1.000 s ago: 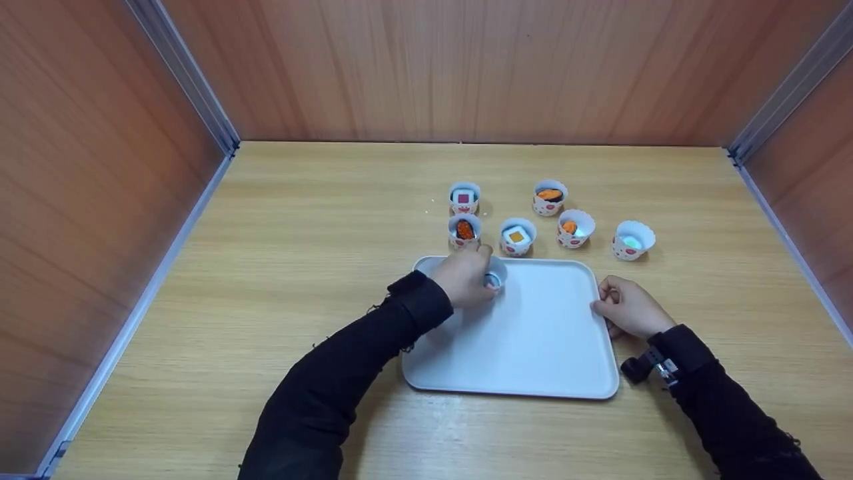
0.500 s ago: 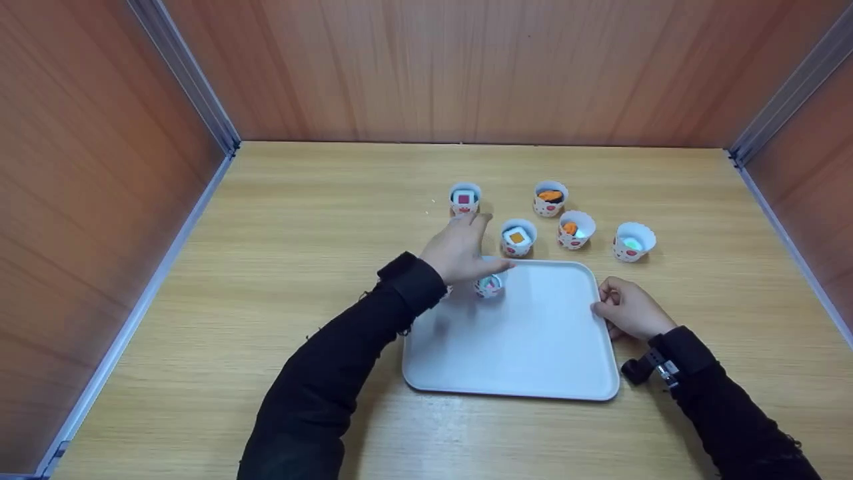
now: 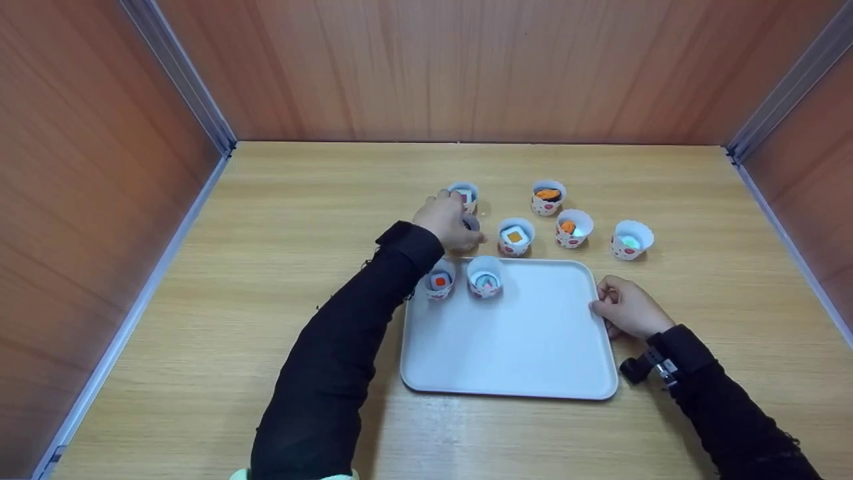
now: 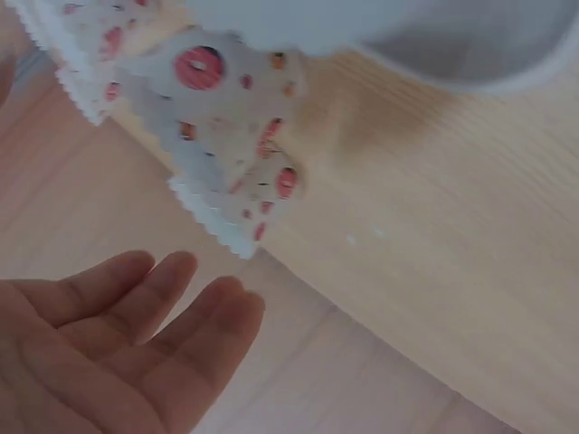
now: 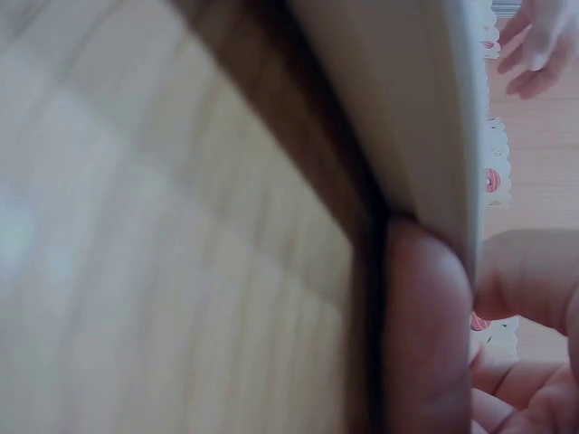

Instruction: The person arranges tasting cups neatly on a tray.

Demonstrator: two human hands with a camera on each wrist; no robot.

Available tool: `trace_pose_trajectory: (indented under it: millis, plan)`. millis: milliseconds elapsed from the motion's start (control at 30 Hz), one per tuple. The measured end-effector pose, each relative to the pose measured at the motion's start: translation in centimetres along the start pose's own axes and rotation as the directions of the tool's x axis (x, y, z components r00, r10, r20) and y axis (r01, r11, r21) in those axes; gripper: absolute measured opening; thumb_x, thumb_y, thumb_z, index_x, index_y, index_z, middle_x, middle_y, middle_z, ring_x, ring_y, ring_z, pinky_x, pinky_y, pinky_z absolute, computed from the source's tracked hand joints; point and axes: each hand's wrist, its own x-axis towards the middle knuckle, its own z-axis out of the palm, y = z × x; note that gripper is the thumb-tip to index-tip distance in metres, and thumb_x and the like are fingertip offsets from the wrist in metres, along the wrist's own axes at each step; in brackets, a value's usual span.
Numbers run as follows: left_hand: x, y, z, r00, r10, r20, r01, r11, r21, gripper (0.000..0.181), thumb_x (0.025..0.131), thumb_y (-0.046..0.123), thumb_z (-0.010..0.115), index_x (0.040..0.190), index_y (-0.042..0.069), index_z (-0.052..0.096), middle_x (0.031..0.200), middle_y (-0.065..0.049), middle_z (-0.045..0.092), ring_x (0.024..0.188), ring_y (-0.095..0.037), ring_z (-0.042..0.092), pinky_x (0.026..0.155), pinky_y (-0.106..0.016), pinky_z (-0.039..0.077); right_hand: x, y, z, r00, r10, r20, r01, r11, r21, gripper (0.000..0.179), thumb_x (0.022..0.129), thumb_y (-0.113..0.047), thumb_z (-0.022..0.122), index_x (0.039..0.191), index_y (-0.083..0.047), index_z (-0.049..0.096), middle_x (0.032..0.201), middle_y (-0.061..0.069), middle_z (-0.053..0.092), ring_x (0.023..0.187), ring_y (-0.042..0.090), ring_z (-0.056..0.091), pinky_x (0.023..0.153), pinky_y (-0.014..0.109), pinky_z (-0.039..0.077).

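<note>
My left hand (image 3: pixel 445 221) is over a paper cup (image 3: pixel 470 225) behind the white tray (image 3: pixel 513 347), thumb and fingers on either side of it. In the left wrist view the fingers (image 4: pixel 204 344) are spread and apart from the patterned cups (image 4: pixel 217 136). On the tray's back left stand two cups: one with a red-topped white piece (image 3: pixel 440 283), the other with a pastel ring-like piece (image 3: pixel 485 283). My right hand (image 3: pixel 630 308) pinches the tray's right rim; its thumb (image 5: pixel 425 316) lies against the edge.
Behind the tray stand a cup with a dark red square (image 3: pixel 465 193), a yellow-square cup (image 3: pixel 515 237), two cups with orange pieces (image 3: pixel 548 197) and a pale green one (image 3: pixel 632 240). Wooden panels (image 3: pixel 466 67) enclose the table (image 3: pixel 320 220) at the back and sides.
My left hand has let go of the pastel-piece cup on the tray and moved back and slightly left to a cup behind the tray. The right hand and tray have stayed put.
</note>
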Motion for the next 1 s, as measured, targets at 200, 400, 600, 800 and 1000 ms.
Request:
trace_pose_trajectory:
  millis: [200, 400, 600, 800, 1000]
  plan:
    - [1.2, -0.4, 0.5, 0.998, -0.024, 0.066, 0.029, 0.997, -0.068, 0.049, 0.079, 0.043, 0.078, 0.108, 0.007, 0.062, 0.11, -0.009, 0.06, 0.09, -0.022, 0.054, 0.078, -0.03, 0.047, 0.0, 0.0, 0.0, 1.0, 0.0, 0.002, 0.0, 1.0, 0.016, 0.015, 0.093, -0.009, 0.056, 0.099, 0.0, 0.044, 0.072, 0.001, 0.048, 0.053, 0.013, 0.059, 0.051, 0.029, 0.056]
    - [2.1, -0.4, 0.8, 0.996, 0.047, 0.074, -0.043, 0.998, -0.054, 0.042, 0.08, 0.028, 0.078, 0.11, 0.004, 0.061, 0.102, -0.008, 0.065, 0.086, -0.021, 0.056, 0.076, -0.031, 0.048, 0.0, 0.1, 0.0, 1.0, 0.001, 0.007, -0.001, 1.0, 0.026, 0.015, 0.094, -0.009, 0.056, 0.098, 0.0, 0.044, 0.071, 0.001, 0.05, 0.052, 0.012, 0.058, 0.05, 0.029, 0.055]
    - [2.0, -0.4, 0.8, 0.995, 0.078, 0.058, -0.077, 0.997, -0.016, 0.037, 0.08, 0.024, 0.076, 0.107, 0.003, 0.061, 0.104, -0.01, 0.066, 0.088, -0.022, 0.058, 0.082, -0.034, 0.052, 0.0, 0.1, 0.2, 1.0, -0.009, 0.008, 0.009, 0.999, 0.039, 0.015, 0.093, -0.008, 0.056, 0.098, 0.001, 0.044, 0.069, 0.0, 0.051, 0.051, 0.011, 0.057, 0.05, 0.029, 0.055]
    - [1.7, -0.4, 0.5, 0.995, 0.07, 0.077, -0.07, 0.998, 0.001, 0.045, 0.081, 0.025, 0.075, 0.116, 0.003, 0.058, 0.112, -0.011, 0.065, 0.098, -0.024, 0.06, 0.09, -0.036, 0.052, 0.0, 0.0, 0.2, 1.0, -0.003, 0.004, 0.002, 0.999, 0.034, 0.015, 0.093, -0.008, 0.056, 0.098, 0.0, 0.044, 0.07, 0.001, 0.05, 0.051, 0.012, 0.057, 0.05, 0.029, 0.055]
    - [1.4, -0.4, -0.2, 0.995, 0.045, 0.087, -0.043, 0.999, -0.027, 0.048, 0.081, 0.025, 0.077, 0.121, 0.005, 0.06, 0.113, -0.008, 0.065, 0.098, -0.022, 0.058, 0.091, -0.035, 0.052, 0.0, 0.0, 0.2, 1.0, -0.001, -0.001, 0.001, 1.0, 0.023, 0.015, 0.093, -0.008, 0.056, 0.098, 0.0, 0.045, 0.069, 0.0, 0.05, 0.051, 0.012, 0.057, 0.049, 0.029, 0.054]
